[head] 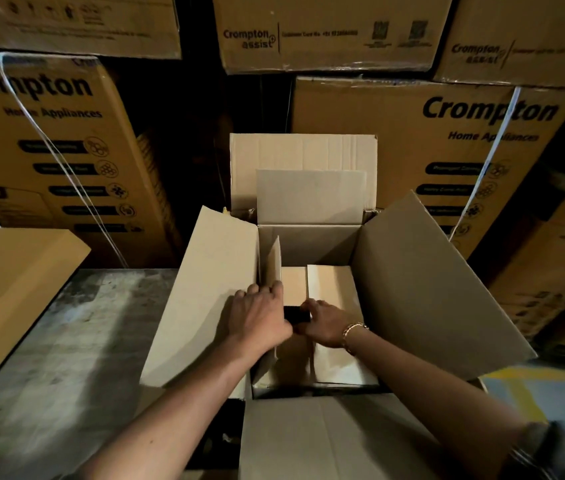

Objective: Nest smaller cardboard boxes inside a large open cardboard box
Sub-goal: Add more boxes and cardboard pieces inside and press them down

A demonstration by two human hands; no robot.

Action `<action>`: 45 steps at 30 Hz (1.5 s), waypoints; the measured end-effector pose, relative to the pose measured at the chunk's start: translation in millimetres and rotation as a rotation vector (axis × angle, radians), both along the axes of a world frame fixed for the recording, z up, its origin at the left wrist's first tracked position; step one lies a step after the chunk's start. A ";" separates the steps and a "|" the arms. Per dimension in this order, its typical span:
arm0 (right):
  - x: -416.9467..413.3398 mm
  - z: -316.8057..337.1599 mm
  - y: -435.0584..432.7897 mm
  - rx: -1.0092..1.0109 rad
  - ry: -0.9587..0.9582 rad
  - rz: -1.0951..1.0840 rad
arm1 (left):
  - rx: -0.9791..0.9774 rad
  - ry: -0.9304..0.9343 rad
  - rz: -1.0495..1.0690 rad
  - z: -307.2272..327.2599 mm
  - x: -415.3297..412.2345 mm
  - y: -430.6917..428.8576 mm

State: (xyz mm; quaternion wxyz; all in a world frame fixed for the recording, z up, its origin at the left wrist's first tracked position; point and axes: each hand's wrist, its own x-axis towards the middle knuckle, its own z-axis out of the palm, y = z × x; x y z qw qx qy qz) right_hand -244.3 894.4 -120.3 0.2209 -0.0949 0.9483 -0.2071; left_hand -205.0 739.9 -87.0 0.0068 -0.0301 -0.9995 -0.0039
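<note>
A large open cardboard box [426, 292] stands in front of me with all its flaps spread outward. A smaller cardboard box [334, 285] sits down inside it, its back flap [308, 195] standing upright. My left hand [260, 318] curls its fingers over the edge of the smaller box's left flap [273, 261], which stands nearly upright. My right hand [326, 323], with a bracelet on the wrist, rests on the folded-down right flap, its fingertips hooked over the flap's inner edge. A dark gap shows between the two hands.
Printed brown cartons [464, 140] are stacked in a wall right behind the box, with more of them [49, 140] to the left. Another cardboard box [10, 292] lies at the left on the worn grey surface [83, 341]. A yellow floor line [520, 389] shows at the right.
</note>
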 end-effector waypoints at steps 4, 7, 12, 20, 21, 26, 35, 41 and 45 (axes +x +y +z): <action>-2.1 -19.0 12.5 0.416 0.048 -0.083 | 0.096 -0.011 0.110 4.8 -3.2 -10.0; -2.9 -2.0 17.4 0.374 0.113 -0.079 | 0.149 0.042 0.114 7.9 -5.0 -21.0; -22.4 55.0 48.7 0.258 0.271 -0.229 | 0.179 0.100 0.111 6.1 -1.3 -37.6; -36.6 78.3 107.6 0.246 0.341 -0.321 | 0.114 0.207 0.141 12.2 -8.3 -53.0; -32.9 72.3 107.7 0.335 0.364 -0.263 | 0.035 0.211 0.113 7.1 -8.9 -52.6; -15.9 29.4 81.3 0.848 0.503 0.164 | -0.062 0.271 0.007 -14.2 -9.8 -54.1; -23.3 3.3 50.6 0.850 0.154 0.295 | -0.042 0.236 0.004 -11.9 -7.4 -58.5; -18.0 39.7 74.0 0.242 0.140 0.023 | -0.022 0.190 -0.032 -7.8 -0.7 -54.7; 3.1 62.1 94.6 0.103 -0.062 0.052 | -0.085 0.119 -0.103 -8.5 22.6 -42.1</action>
